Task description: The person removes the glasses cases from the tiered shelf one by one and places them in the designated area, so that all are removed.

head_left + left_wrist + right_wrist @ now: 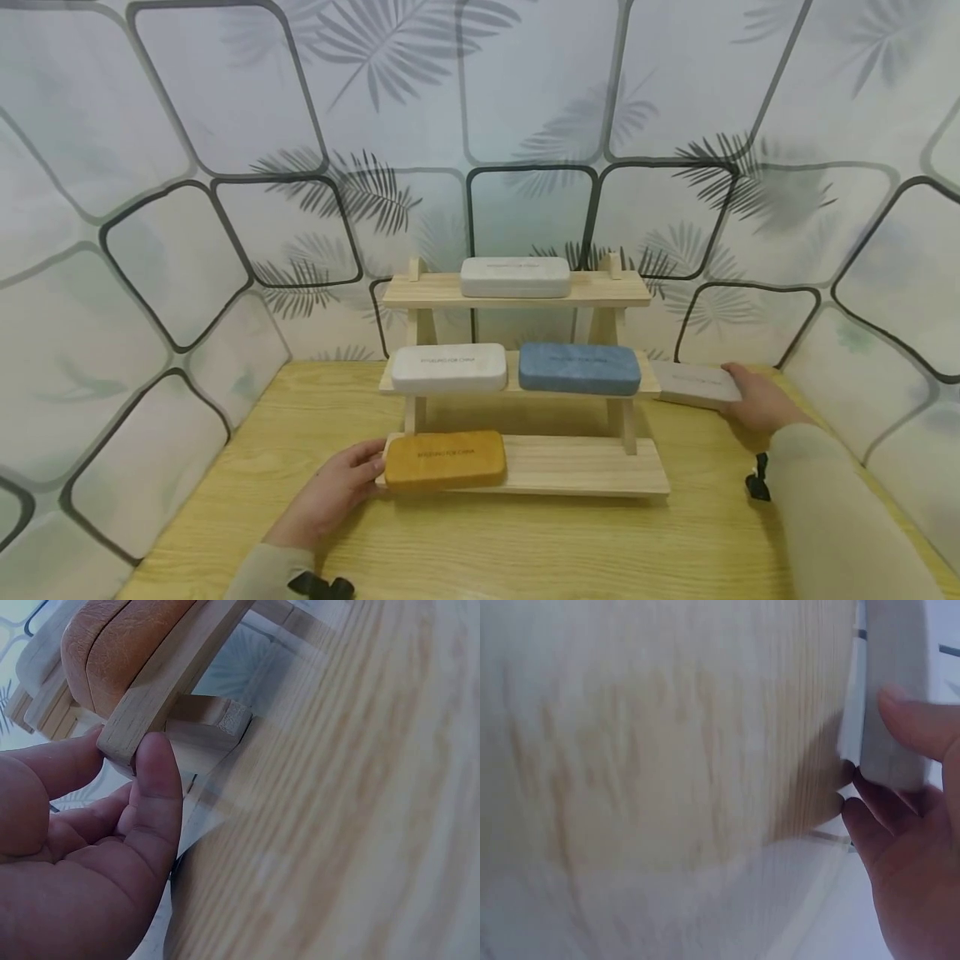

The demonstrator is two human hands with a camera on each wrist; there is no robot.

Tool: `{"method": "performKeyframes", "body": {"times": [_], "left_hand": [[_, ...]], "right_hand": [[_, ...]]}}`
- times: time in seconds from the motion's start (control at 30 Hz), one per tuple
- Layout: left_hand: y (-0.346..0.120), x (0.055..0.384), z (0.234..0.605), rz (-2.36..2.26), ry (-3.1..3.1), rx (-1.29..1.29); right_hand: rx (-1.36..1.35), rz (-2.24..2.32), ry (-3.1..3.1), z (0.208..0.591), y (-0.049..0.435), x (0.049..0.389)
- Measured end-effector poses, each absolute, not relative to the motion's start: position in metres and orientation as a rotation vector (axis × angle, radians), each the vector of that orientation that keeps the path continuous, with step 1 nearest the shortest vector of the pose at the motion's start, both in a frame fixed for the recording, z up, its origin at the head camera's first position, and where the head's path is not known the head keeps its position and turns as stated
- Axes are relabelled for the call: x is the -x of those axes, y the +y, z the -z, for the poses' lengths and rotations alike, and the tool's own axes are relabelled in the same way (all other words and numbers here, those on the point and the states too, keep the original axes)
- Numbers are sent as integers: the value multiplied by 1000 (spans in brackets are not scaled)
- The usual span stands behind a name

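A three-tier wooden display rack (pixel 585 467) stands on the table. My left hand (pixel 337 492) pinches the left end of its lowest board between thumb and finger, as the left wrist view shows at the board end (pixel 124 731). Right beside those fingers, a mustard-orange glasses case (pixel 446 460) lies on that board. To the right of the rack, my right hand (pixel 761 402) grips a pale grey glasses case (pixel 693 385) by its right end. In the right wrist view the thumb presses on the grey case (pixel 896 742), with fingers at its end.
A white glasses case (pixel 450 368) and a blue one (pixel 579 369) sit on the middle tier. Another light grey case (pixel 515 277) is on the top tier. Patterned curtain (pixel 525 100) surrounds the yellow wood-grain table (pixel 525 550) at the back and sides.
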State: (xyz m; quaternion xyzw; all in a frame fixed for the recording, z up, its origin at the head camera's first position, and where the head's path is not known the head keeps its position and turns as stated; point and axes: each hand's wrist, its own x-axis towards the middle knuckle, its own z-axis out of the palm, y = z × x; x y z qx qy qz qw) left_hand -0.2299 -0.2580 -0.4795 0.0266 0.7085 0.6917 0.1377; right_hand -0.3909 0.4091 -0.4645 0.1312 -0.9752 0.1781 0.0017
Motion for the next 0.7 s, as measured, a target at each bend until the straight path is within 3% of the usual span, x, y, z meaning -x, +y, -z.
{"method": "performKeyframes", "body": {"times": [0.4,0.7], "left_hand": [[-256,228,481,-2003,2066,-74],[-255,228,478,-2012,2067,-46]], "right_hand": [[-410,-536,-3127,464,406,383],[-223,-655,-3103,466,408,376]]}}
